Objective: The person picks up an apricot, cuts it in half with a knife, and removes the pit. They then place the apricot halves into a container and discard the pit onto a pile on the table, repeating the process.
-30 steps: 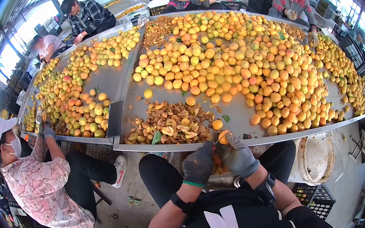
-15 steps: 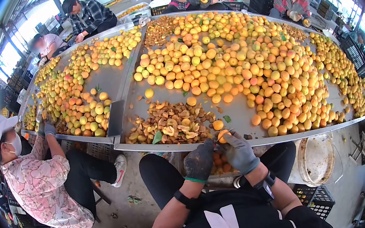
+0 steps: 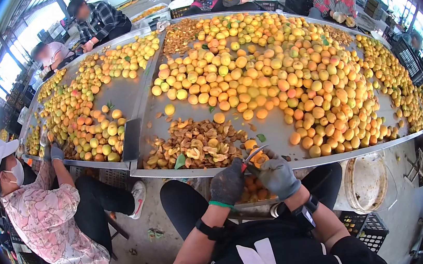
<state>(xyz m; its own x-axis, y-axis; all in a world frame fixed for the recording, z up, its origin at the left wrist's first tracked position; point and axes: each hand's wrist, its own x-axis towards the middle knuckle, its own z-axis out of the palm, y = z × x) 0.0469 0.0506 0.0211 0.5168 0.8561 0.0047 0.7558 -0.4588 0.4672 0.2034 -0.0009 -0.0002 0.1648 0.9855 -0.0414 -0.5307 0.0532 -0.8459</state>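
Orange apricot (image 3: 259, 159), pinched in the right hand (image 3: 277, 175), is best split by running the left hand's (image 3: 228, 183) gripped knife (image 3: 253, 154) along its seam.

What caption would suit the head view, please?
Gloved left hand and right hand hold a knife to an apricot at a fruit-heaped table.

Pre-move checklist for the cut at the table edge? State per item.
1. Round orange apricot gripped in grey-gloved right hand: ok.
2. Small red-handled knife held in dark-gloved left hand: ok.
3. Blade seated in the fruit's seam: cannot tell.
4. Fingertips off the blade edge: cannot tell, too small.
5. Orange fruit pieces collected below the hands: ok.
6. Person in floral shirt apart from the knife: ok.
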